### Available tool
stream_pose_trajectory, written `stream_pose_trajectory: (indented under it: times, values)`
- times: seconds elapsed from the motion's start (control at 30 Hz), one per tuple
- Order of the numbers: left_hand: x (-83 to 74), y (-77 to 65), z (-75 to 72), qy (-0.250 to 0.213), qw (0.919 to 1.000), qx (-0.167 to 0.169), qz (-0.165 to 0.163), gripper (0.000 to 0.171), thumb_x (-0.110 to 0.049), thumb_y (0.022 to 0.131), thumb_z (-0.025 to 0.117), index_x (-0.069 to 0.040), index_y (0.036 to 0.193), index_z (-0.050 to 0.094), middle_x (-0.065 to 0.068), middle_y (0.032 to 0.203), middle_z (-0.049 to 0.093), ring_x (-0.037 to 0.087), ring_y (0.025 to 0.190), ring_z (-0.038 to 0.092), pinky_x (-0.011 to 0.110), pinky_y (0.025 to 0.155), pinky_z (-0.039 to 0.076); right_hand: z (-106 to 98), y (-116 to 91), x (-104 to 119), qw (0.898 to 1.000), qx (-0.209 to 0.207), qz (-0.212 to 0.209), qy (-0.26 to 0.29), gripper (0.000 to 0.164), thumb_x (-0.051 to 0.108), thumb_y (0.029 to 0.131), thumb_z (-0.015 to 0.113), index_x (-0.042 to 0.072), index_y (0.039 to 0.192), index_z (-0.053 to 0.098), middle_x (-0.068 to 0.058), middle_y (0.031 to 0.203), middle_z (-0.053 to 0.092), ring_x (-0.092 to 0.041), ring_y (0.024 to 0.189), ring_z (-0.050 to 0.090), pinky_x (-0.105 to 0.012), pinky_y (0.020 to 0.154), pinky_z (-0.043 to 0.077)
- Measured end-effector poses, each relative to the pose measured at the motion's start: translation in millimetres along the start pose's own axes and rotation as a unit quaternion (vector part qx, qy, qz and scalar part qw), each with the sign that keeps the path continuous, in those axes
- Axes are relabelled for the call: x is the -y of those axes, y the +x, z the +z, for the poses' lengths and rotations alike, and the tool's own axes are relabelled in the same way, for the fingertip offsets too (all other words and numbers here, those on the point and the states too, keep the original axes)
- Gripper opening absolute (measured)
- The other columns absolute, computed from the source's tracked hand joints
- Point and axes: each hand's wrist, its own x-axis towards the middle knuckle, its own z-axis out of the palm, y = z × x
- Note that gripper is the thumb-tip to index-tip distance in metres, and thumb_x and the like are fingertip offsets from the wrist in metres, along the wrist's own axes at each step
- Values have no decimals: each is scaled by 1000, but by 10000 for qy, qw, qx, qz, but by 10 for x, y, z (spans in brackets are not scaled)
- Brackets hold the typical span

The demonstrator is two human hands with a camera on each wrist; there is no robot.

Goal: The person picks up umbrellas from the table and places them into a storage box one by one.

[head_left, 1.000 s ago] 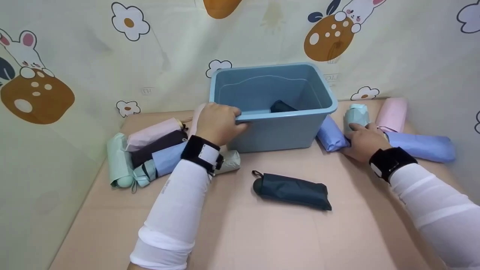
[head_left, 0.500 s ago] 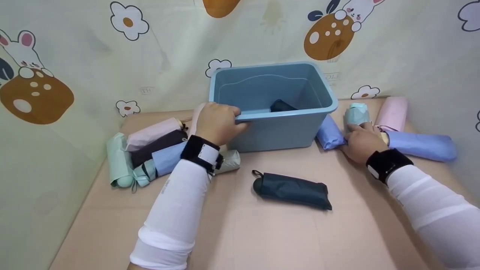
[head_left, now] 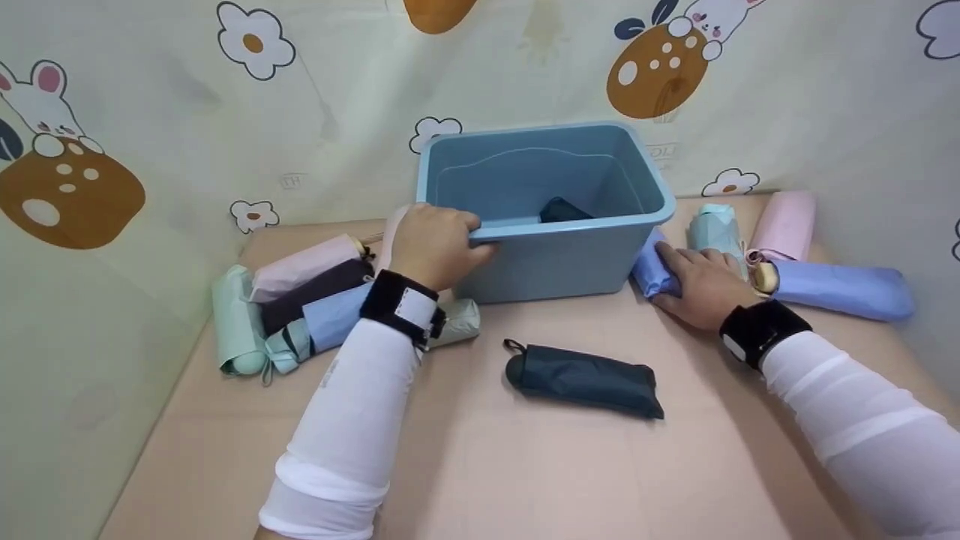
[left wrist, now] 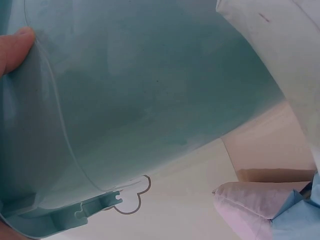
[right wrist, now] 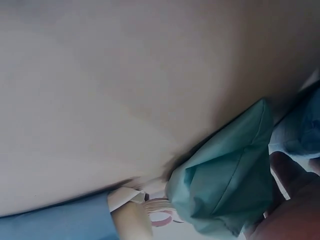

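My left hand (head_left: 439, 247) grips the near left rim of a blue-grey plastic bin (head_left: 559, 262); its thumb lies on the bin wall in the left wrist view. At the bin's right, my right hand (head_left: 705, 289) rests with fingers extended against a folded blue umbrella (head_left: 654, 266). Beside those fingers lies a teal folded umbrella (head_left: 715, 229), also close to the hand (right wrist: 292, 200) in the right wrist view. A dark thing (head_left: 562, 211), partly hidden by the rim, lies inside the bin. On the table before it is a dark navy folded umbrella (head_left: 585, 380).
Left of the bin lie several folded umbrellas, among them a mint one (head_left: 238, 322), a pale pink one (head_left: 306, 268) and a black one (head_left: 319, 294). At the right are a pink umbrella (head_left: 784, 225) and a periwinkle one (head_left: 844, 289). A patterned wall cloth (head_left: 360, 90) stands behind.
My right hand has moved a little left, from beside the teal umbrella onto the blue one by the bin. The left hand keeps its hold on the rim.
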Motion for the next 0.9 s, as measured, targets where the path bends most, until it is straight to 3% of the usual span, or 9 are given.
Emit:
stream_pose_trajectory:
  times: [0.17, 0.57, 0.8, 0.9]
  values:
    - [0, 0, -5, 19, 10000, -29, 3, 46, -53, 93, 70, -16, 70, 54, 2, 66, 63, 28, 69, 64, 48, 83, 51, 5, 24, 48, 9999, 24, -62, 131, 86, 42, 96, 71, 14, 166, 29, -32, 157, 44, -55, 144, 39, -70, 114, 25]
    - [17, -15, 2, 9, 10000, -65, 4, 47, -52, 93, 72, -15, 70, 55, 3, 66, 65, 28, 69, 65, 48, 84, 51, 34, 72, 105, 9997, -178, -99, 133, 73, 33, 97, 67, 5, 159, 40, -32, 150, 52, -52, 140, 48, -68, 107, 33]
    - [16, -11, 21, -9, 10000, -46, -15, 47, -52, 93, 72, -16, 70, 53, 3, 66, 63, 28, 70, 63, 48, 83, 50, 73, 104, 146, 9998, -101, -99, 126, 76, 32, 96, 69, 7, 161, 37, -37, 162, 32, -56, 149, 36, -72, 113, 31]
    - [6, -5, 8, 6, 10000, -3, -19, 46, -52, 94, 72, -16, 71, 55, 3, 68, 65, 28, 71, 64, 48, 84, 50, 67, 118, 153, 9999, -60, -76, 112, 78, 29, 95, 70, 9, 162, 36, -37, 163, 30, -57, 148, 37, -72, 111, 33]
